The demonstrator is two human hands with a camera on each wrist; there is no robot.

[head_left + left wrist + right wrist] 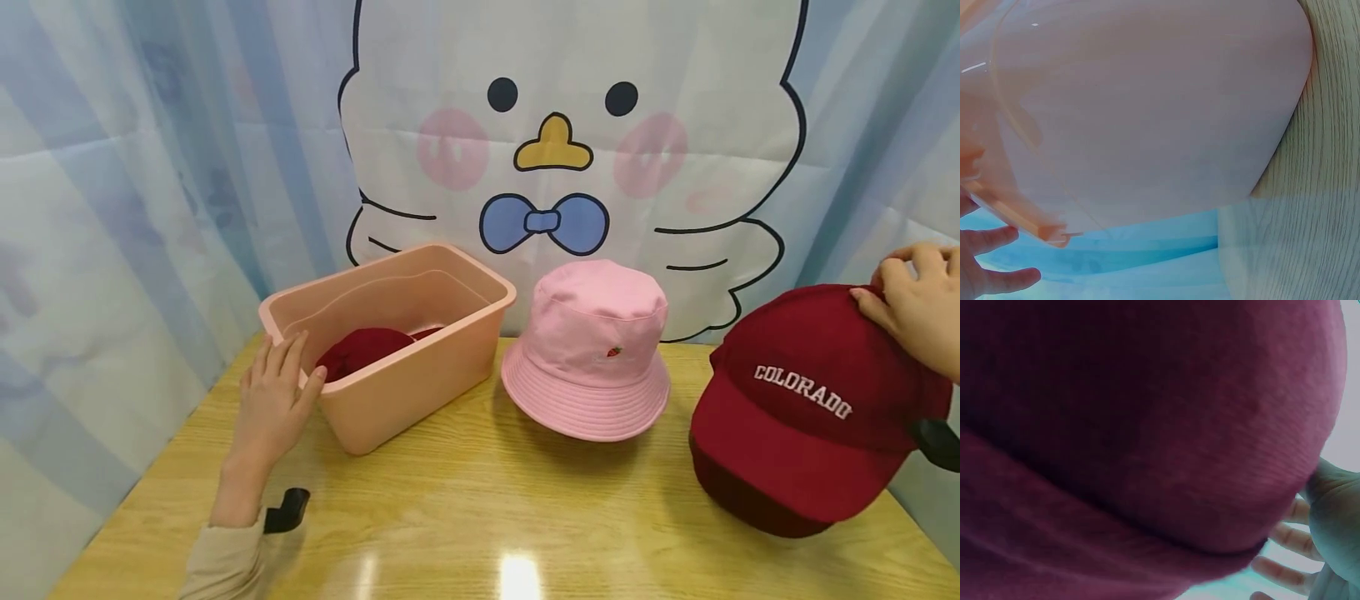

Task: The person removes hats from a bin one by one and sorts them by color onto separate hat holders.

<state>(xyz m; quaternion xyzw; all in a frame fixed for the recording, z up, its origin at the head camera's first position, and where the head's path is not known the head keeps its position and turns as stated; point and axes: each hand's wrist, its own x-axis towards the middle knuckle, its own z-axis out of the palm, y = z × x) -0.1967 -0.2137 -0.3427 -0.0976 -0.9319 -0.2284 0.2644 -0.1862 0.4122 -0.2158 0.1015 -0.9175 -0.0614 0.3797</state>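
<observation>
In the head view my left hand (pixel 273 400) rests at the near left corner of a peach-pink bin (pixel 420 375), its fingers touching the rim. The left wrist view shows those fingers (pixel 991 240) extended beside the bin's edge. A dark red cap (pixel 367 348) lies inside, partly hidden by the front wall. At the far right, my right hand (pixel 918 300) grips the top of a maroon baseball cap (pixel 817 392) lettered COLORADO, thumb on the crown's near side. A darker maroon part shows beneath its brim. The cap's crown (pixel 1222 437) fills most of the right wrist view.
A pink bucket hat (pixel 592 350) with a small strawberry patch stands between the bin and the maroon cap. All sit over a wooden table (pixel 465 508). Behind hangs a pale blue curtain (pixel 187 167) with a large white cartoon bird.
</observation>
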